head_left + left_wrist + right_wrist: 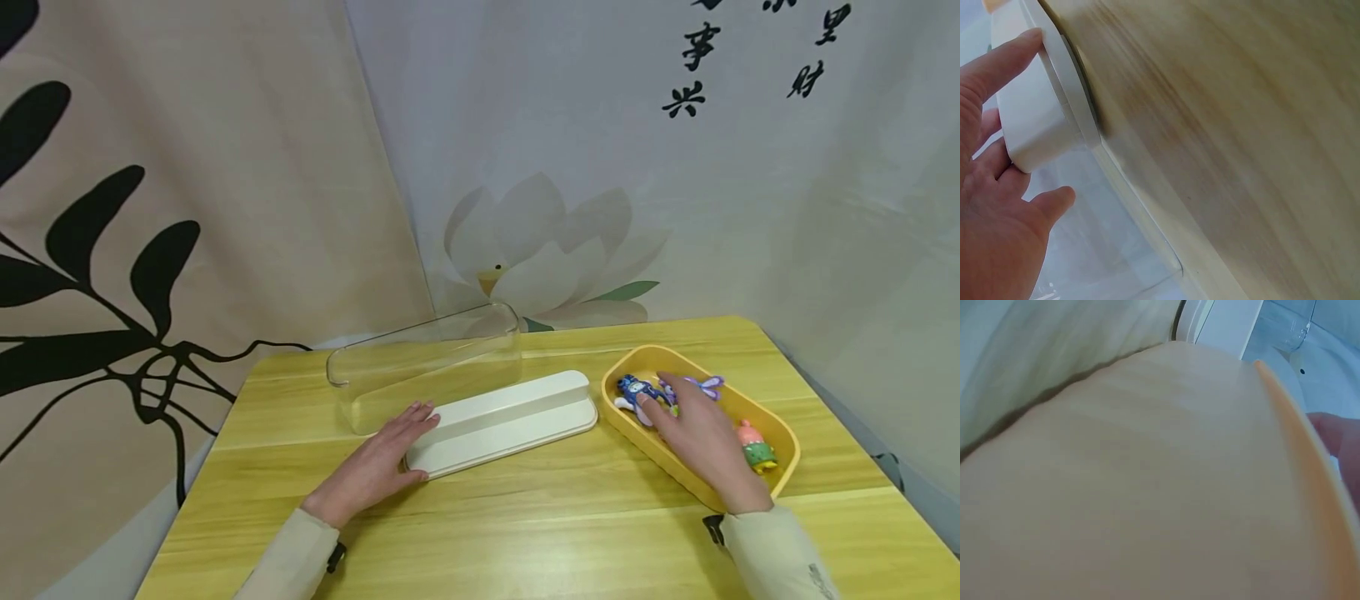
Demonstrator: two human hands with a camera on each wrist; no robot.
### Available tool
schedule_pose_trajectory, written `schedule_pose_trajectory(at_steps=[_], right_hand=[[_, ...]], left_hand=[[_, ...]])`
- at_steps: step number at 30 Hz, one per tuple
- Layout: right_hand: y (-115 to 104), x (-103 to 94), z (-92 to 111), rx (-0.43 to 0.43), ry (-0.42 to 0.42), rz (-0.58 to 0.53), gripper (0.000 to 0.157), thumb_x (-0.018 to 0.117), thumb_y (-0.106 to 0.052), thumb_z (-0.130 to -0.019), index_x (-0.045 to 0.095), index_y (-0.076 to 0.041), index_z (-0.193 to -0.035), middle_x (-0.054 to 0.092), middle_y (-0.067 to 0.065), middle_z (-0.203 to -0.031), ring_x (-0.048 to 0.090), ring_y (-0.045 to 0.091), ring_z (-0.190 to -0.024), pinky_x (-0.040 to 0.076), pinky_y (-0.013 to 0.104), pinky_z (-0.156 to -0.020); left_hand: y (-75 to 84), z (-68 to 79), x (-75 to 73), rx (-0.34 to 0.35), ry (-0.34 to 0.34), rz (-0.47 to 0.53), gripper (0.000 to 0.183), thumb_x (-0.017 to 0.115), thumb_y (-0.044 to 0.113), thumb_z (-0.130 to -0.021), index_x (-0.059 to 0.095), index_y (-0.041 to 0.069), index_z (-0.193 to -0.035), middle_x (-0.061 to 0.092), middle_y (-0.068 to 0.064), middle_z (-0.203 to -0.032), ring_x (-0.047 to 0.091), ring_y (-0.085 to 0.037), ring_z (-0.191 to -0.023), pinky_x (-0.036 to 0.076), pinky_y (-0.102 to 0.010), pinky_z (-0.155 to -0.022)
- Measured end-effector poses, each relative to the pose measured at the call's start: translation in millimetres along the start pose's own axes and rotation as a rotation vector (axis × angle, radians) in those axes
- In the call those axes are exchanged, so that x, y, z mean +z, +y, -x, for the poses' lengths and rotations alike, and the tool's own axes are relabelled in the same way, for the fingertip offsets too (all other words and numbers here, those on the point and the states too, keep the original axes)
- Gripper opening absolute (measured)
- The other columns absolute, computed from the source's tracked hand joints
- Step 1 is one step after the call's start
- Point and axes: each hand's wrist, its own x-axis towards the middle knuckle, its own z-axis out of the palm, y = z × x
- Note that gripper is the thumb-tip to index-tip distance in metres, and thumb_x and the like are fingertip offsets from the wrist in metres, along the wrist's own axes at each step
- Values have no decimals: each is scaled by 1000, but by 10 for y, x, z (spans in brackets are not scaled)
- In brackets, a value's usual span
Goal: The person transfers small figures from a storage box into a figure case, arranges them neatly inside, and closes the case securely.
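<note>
A long white plastic base (pixel 502 433) with a raised step along its back lies mid-table. My left hand (pixel 375 467) holds its left end, the thumb at the front edge and the fingers toward the back; the left wrist view shows the hand against the base (pixel 1035 119). My right hand (pixel 705 437) reaches down into a yellow tray (pixel 652 455), thumb beside a blue-and-white figurine (pixel 636 390). Purple wing-like parts of another toy (pixel 708 386) show past the fingers; whether they pinch a toy is hidden. A pink-and-green figurine (pixel 756 447) lies in the tray's near right part.
Behind the white base stands a clear plastic cover (pixel 427 358), partly overlapped by it in the head view. A printed curtain (pixel 555 150) hangs behind the wooden table (pixel 525 533). In the right wrist view, the tray's wall (pixel 1147 475) fills most of the picture.
</note>
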Motion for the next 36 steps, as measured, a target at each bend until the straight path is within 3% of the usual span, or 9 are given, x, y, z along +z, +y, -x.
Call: schedule_pose_trajectory(at_steps=[9,24,26,29,33,36], right_hand=[[31,99,-157,29,-25,2,67,56,-41,-106,46,11,-148,52,36,-144,50,56,-129,43,71,-103],[28,156,-324,92,-139,71,72,57,-40,-104,43,19,-144,49,41,-142,48,60,-128,43,71,-104],[23,135,-366,112,-165,80,73,57,-41,-104,42,19,-144,51,41,-140,52,57,-123,47,69,-100],[5,98,-433,133,-203,105,72,57,-43,-103,46,17,-140,60,36,-125,61,47,-101,55,57,-83],[-16,97,-498,139,-238,145,57,60,-43,-101,58,12,-119,63,22,-95,58,30,-72,47,38,-59],[-15,124,-522,126,-244,176,47,63,-41,-99,62,6,-102,62,16,-85,56,28,-67,44,37,-55]], left_hand=[[-1,-8,10,-13,-9,3,84,86,24,-87,44,5,-156,31,-9,-168,28,-31,-154,30,-52,-123],[-6,-5,12,-16,-17,12,84,86,23,-87,44,5,-157,31,-9,-168,27,-32,-155,33,-52,-122],[-6,-6,9,-10,-16,10,84,86,23,-87,43,5,-157,31,-9,-168,27,-31,-155,32,-51,-122],[-7,-3,0,-5,-11,7,84,86,23,-87,43,5,-157,31,-9,-168,28,-31,-154,33,-51,-121],[-7,2,-5,-3,2,3,84,87,22,-86,44,5,-157,32,-10,-167,30,-32,-154,35,-51,-120],[-7,1,-1,-7,-5,4,85,87,22,-86,44,5,-157,32,-9,-168,29,-32,-154,36,-52,-120]])
